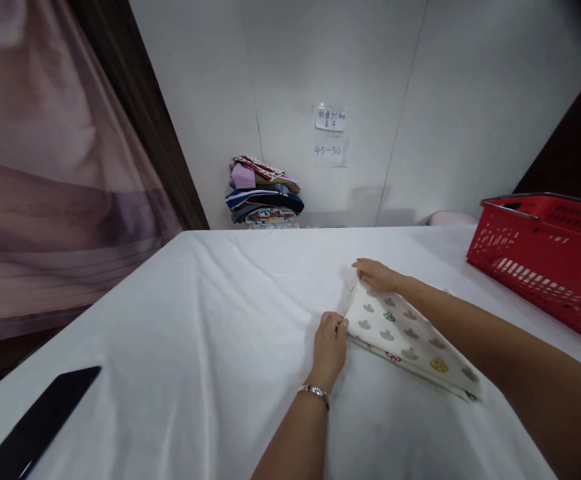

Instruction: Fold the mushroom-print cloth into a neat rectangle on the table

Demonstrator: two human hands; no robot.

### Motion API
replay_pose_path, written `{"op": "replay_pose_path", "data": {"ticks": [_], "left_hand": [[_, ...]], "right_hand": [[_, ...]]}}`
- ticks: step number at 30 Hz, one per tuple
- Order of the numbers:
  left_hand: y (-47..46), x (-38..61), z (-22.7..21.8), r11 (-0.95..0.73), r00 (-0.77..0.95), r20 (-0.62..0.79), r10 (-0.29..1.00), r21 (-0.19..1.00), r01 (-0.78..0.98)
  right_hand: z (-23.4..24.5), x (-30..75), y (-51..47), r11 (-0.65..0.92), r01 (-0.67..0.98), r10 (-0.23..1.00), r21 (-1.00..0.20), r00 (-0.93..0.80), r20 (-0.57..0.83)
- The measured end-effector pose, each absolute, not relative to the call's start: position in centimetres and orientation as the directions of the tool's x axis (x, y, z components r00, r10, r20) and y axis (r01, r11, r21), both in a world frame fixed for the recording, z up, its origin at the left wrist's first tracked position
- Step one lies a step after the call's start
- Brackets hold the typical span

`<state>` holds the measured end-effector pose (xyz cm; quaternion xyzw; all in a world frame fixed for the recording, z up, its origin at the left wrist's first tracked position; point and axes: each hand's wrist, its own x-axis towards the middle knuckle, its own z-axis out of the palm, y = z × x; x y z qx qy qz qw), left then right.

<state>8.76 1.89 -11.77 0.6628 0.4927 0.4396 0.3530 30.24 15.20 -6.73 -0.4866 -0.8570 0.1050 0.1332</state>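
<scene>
A folded cream cloth point(385, 327) with grey, green, red and yellow motifs lies on the white-covered table, right of the middle. Its layers show along the near edge. My left hand point(331, 343), with a silver watch or bracelet at the wrist, pinches the cloth's near left corner between thumb and fingers. At the far left corner, my right hand point(376, 275) is closed over the edge, its fingertips partly hidden. My right forearm reaches across the far side of the cloth and covers part of it.
A red plastic basket point(545, 260) with a metal handle stands at the right. Folded clothes point(265, 190) are piled beyond the table's far edge by the wall. A black flat object point(45, 420) lies front left. A pink curtain point(70, 167) hangs at the left; paper notes point(330, 150) are on the wall.
</scene>
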Motion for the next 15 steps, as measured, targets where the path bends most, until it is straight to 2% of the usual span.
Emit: {"op": "replay_pose_path", "data": {"ticks": [11,15], "left_hand": [[1.9,8.9,-11.5,-0.266,0.079,0.255,0.964,0.902,0.34],[1.9,9.0,-11.5,-0.273,0.05,0.27,0.961,0.913,0.303]], "right_hand": [[-8.8,30.5,15.5,0.421,0.811,0.902,-0.407,-0.422,0.094],[-9.5,30.9,15.2,0.408,0.76,0.905,-0.506,-0.411,0.111]]}}
